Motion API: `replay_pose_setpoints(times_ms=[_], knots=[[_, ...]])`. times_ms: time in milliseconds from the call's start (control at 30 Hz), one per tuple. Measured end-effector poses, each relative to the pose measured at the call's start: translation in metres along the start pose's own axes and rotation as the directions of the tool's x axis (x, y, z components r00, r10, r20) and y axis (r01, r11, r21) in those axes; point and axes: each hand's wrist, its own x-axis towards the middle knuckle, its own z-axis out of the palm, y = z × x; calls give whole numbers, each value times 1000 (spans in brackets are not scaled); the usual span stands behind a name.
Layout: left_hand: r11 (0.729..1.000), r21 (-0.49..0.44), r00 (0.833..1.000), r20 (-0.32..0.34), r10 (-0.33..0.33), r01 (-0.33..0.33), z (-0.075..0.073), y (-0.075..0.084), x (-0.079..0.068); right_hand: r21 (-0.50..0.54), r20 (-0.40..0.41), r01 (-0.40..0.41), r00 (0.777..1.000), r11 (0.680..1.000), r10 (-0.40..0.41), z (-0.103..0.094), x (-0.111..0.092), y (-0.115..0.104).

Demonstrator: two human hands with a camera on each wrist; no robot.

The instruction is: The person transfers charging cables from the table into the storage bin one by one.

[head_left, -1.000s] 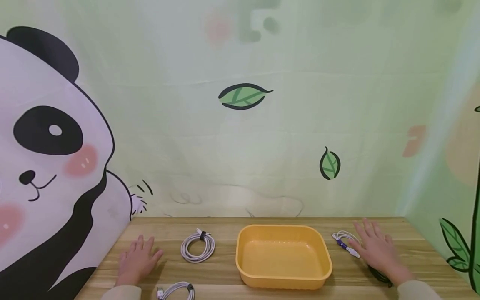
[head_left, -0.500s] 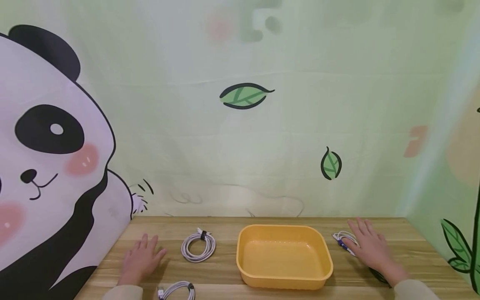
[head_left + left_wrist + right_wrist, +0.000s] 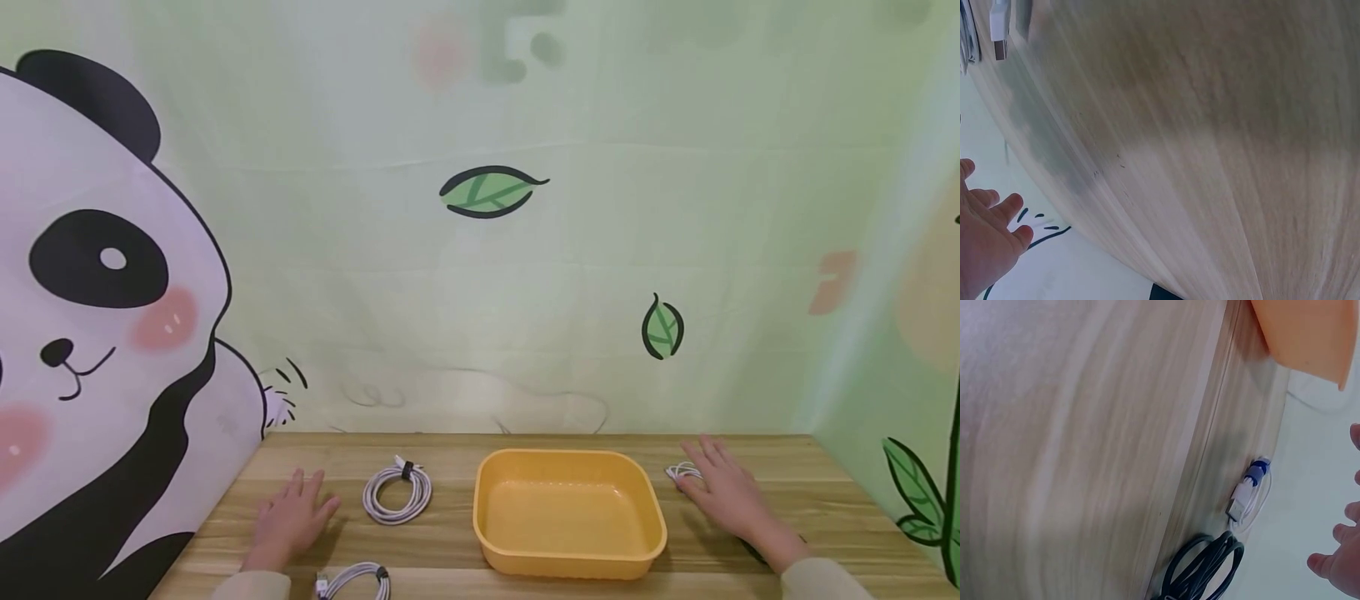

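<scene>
My left hand [image 3: 292, 517] hovers over the left side of the table with its fingers spread, holding nothing. To its right lies a coiled grey-white cable [image 3: 397, 517] with a black tie. Another light USB cable [image 3: 352, 571] is partly cut off at the front edge of the head view. Fingers extended, my right hand [image 3: 723, 496] is above a white USB cable [image 3: 682, 472] and hides much of it. In the right wrist view, that cable shows a blue tie [image 3: 1257, 472], beside a coiled black cable [image 3: 1210, 562]. Nothing is in the right hand either.
A yellow rectangular bin [image 3: 570, 567] stands mid-table between the hands, its inside bare. The wooden table [image 3: 450, 550] ends at a backdrop [image 3: 525, 317] printed with a panda and leaves.
Both hands have drifted inward, the left one to the right and the right one to the left. The right hand now covers more of the white cable. The cables and bin stay put.
</scene>
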Motion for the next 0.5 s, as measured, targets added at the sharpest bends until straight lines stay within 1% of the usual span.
replay_pose_setpoints(times_ms=[100,300,400,500], knots=[[1000,-9,1000,-5,6,-6,0,2,0,22,-2,10,1000,1000,-10,0,0,-3],[1000,-15,1000,-10,19,-20,-1,5,0,62,19,7,1000,998,-8,1,1,-9],[1000,-19,1000,-12,25,-25,1,5,1,73,8,16,1000,997,-17,2,2,-10],[999,-42,1000,-8,25,-25,2,6,1,96,-1,23,1000,995,-23,3,2,-12]])
